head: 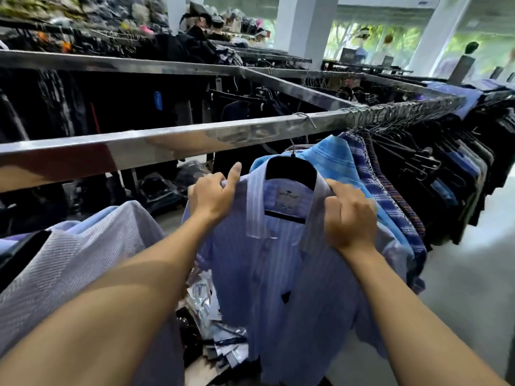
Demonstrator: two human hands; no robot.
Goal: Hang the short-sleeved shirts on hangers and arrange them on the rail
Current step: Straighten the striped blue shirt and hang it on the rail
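A light blue striped short-sleeved shirt (281,263) hangs on a black hanger (291,172) just below the shiny metal rail (172,140). My left hand (213,195) grips the shirt's left collar and shoulder, thumb raised. My right hand (349,215) holds the right collar and shoulder, index finger pointing at the hanger. Whether the hanger's hook sits on the rail is hard to tell. Right behind it hang a bright blue shirt (334,160) and a blue plaid shirt (370,176).
A dense row of dark shirts on hangers (446,174) fills the rail to the right. A pale striped shirt (83,254) lies at lower left. Plastic bags (211,324) lie below. More rails with dark clothes stand behind. Grey floor at right.
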